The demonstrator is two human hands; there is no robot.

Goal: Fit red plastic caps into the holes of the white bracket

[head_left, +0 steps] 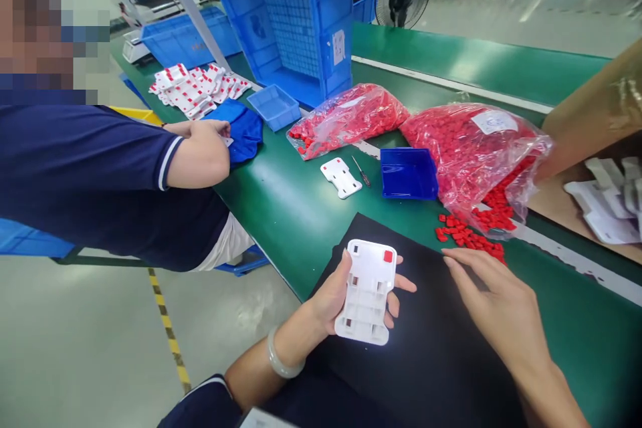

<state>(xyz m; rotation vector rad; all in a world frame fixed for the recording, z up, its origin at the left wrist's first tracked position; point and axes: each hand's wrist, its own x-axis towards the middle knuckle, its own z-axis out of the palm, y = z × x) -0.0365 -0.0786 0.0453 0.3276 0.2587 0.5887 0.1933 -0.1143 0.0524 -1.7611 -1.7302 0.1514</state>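
Two hands: left hand [341,294] grips white plate [367,291]; right hand [494,301] open, empty, beside red caps [469,237].

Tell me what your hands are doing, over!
Left hand holds white plastic plate, one red piece fitted. Right hand open, reaching toward loose red pieces on black mat. Nothing between them.

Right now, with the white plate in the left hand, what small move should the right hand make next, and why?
Probably pick one red piece from the loose red pieces just ahead of the right hand. The white plate in the left hand shows only one red insert; its other slots look empty, and the right hand is open.
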